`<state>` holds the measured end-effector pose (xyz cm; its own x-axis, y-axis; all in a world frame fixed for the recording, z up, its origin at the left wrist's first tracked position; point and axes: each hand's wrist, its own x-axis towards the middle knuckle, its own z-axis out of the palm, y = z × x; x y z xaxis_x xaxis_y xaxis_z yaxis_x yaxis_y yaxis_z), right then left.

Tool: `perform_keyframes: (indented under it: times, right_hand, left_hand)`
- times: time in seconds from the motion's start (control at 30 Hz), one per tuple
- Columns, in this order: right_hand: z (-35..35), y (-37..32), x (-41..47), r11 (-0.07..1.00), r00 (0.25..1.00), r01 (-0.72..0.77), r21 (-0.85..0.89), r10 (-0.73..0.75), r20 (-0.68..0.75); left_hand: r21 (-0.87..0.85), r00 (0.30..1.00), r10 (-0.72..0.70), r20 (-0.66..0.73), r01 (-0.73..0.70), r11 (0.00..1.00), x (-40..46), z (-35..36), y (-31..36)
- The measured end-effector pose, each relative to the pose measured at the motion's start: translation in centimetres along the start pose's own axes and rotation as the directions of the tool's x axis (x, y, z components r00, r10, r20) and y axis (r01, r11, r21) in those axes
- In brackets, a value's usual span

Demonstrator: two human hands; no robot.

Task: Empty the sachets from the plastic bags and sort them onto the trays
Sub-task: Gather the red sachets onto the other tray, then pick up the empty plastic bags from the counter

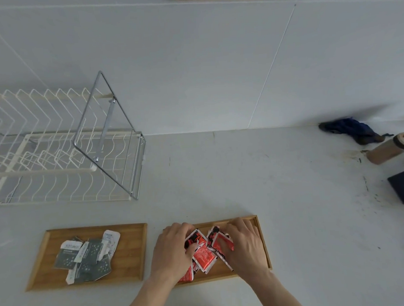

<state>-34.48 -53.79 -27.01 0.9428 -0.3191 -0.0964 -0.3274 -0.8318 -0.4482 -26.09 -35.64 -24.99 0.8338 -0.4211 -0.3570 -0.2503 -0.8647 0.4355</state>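
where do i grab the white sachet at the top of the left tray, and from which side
Pinch the white sachet by its upper end, coming from the far side of the left tray. That end sticks out free past the grey sachets, while its lower end is tucked among them. It lies flat, so slide a fingertip under the edge first. Both hands, left hand and right hand, are busy with the red sachets.

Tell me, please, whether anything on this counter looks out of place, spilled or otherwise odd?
Dark smudges streak the counter at the far right, near a crumpled blue cloth. The sorting looks clean: grey sachets on the left tray, red sachets on the right tray.
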Motion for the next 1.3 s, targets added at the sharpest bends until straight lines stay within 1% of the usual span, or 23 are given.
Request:
perform_keyframes:
  times: [0.13,0.27,0.37,0.43,0.6,0.73,0.83,0.97,1.1,1.2,1.3]
  right_hand:
    - [0.0,0.2,-0.7,0.995,0.999,0.032,-0.099,-0.034,-0.011]
    - [0.4,0.5,-1.2,0.987,1.000,0.009,-0.163,-0.007,0.013]
    - [0.5,0.4,-1.2,0.986,1.000,0.005,-0.169,-0.007,-0.011]
    - [0.3,-0.1,-1.0,0.987,1.000,0.004,-0.162,-0.007,-0.020]
    - [0.2,-1.7,-0.4,0.990,0.999,0.027,-0.136,-0.022,0.038]
    - [0.1,-3.7,0.3,0.988,0.999,0.043,-0.151,-0.038,0.034]
    - [0.1,-6.0,0.7,0.986,0.999,0.041,-0.162,-0.037,0.033]
    - [0.9,-10.1,0.7,0.981,0.996,0.056,-0.185,-0.043,0.073]
    - [2.9,-15.3,0.7,0.973,0.993,0.080,-0.217,-0.059,0.100]
    - [5.0,-19.7,0.9,0.973,0.992,0.107,-0.204,-0.090,0.094]
    - [6.9,-24.5,1.2,0.970,0.985,0.147,-0.195,-0.125,0.120]
  left_hand:
    - [0.047,0.998,0.060,0.000,-0.060,0.997,-0.5,0.3,-0.4]
    - [0.083,0.996,0.084,0.011,-0.085,0.993,-0.7,0.3,-0.4]
    - [0.087,0.996,0.091,0.015,-0.092,0.992,-0.9,0.1,-0.5]
    - [0.080,0.994,0.113,-0.010,-0.112,0.991,-0.9,-0.2,-0.6]
    - [0.106,0.987,0.146,-0.069,-0.138,0.985,-1.3,-1.6,-1.3]
    - [0.160,0.978,0.173,-0.113,-0.154,0.975,-1.1,-2.6,-2.8]
    - [0.183,0.970,0.198,-0.143,-0.170,0.968,-1.0,-3.7,-5.0]
    - [0.171,0.960,0.204,-0.192,-0.172,0.970,-1.7,-6.0,-8.9]
    - [0.142,0.957,0.154,-0.247,-0.122,0.982,-3.3,-8.8,-14.2]
    - [0.108,0.956,0.102,-0.276,-0.075,0.991,-4.5,-10.9,-19.0]
    - [0.093,0.949,0.055,-0.310,-0.027,0.995,-5.4,-13.2,-24.0]
